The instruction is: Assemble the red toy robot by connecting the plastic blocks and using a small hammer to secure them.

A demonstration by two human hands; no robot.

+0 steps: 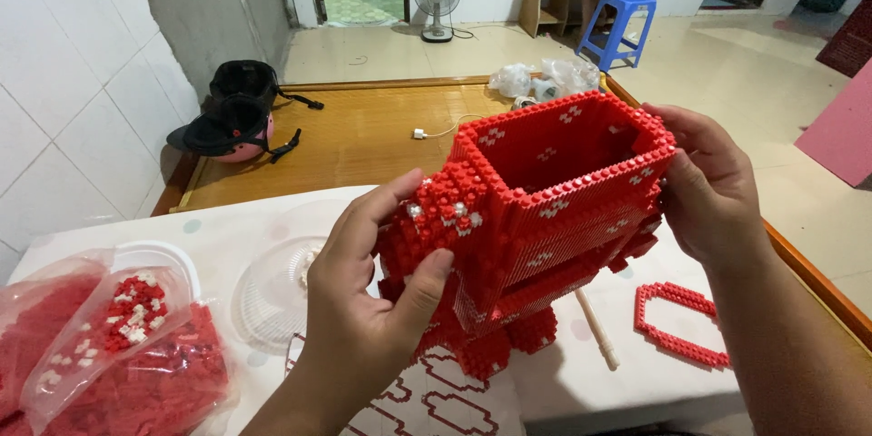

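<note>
I hold a large red model of small plastic building bricks with white speckles up above the desk, between both hands; its open, box-shaped top faces me, hollow inside. My left hand grips the model's near left side, its fingers clenched on a knobbly part dotted with white bricks, the thumb pressed against the front; my right hand clasps the far right corner of the box, fingers wrapped over the rim. On the desk, covered with a white cloth, a flat red hexagonal ring of bricks lies to the right, just beside a pale wooden stick; to the left sit a clear round plastic bowl and clear plastic bags of loose red and white bricks; beyond the desk, a black and pink helmet rests on a woven bamboo mat.
</note>
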